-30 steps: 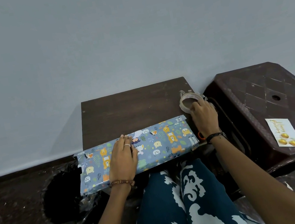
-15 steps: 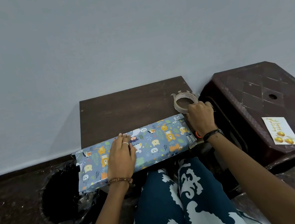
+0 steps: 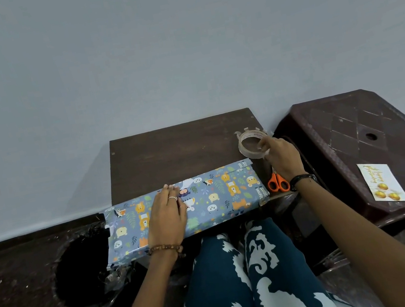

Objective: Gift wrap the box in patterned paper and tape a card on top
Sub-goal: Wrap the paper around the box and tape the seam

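Note:
A long box wrapped in blue animal-patterned paper (image 3: 212,200) lies across the near edge of a small dark wooden table (image 3: 177,152). My left hand (image 3: 166,215) presses flat on the box, fingers straight over the paper's seam. My right hand (image 3: 282,157) pinches the near rim of a roll of clear tape (image 3: 249,143) at the table's right edge. Orange-handled scissors (image 3: 278,183) lie just under my right wrist. A white birthday card with gold print (image 3: 382,182) rests on the dark plastic stool (image 3: 371,134) to the right.
A black-lined bin (image 3: 84,271) stands on the floor at the left, under the box's left end. My patterned-trouser knees (image 3: 243,268) sit below the table. A pale wall rises directly behind table and stool.
My right hand with the tape roll shifted slightly back and right along the table edge, which uncovers the scissors. My left hand stays flat on the box.

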The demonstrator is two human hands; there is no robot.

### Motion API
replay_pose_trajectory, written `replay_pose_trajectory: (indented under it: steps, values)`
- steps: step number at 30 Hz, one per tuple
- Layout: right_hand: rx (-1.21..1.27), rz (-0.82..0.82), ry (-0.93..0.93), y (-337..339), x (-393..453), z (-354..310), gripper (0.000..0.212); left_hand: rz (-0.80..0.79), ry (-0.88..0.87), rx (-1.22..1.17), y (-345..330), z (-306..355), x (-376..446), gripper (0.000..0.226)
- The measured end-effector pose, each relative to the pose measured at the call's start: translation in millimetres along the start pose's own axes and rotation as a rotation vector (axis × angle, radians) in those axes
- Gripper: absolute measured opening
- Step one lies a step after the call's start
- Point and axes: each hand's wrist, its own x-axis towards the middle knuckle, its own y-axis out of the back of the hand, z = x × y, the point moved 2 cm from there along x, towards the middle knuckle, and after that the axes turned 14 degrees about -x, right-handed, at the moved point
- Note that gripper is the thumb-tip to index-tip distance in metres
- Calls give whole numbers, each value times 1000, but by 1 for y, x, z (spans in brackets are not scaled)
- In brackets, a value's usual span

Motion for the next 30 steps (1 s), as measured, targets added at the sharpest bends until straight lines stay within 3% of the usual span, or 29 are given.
replay_pose_trajectory:
  steps: [5,11,14,19,30]
  values:
    - [616,-66,-313,7,0,1,38,1,-5,4,-1,-1,0,42]
    - [874,-303,-246,24,2,-31,27,1,-14,-65,1,1,-2,28]
    - [802,-395,-59,36,-16,-75,8,7,-8,-102,4,2,-1,27]
    - [479,-410,226,20,-29,-140,13,-10,7,-110,4,1,1,26]
    - [157,-499,336,0,-16,-167,17,-17,42,-119,4,1,0,30]
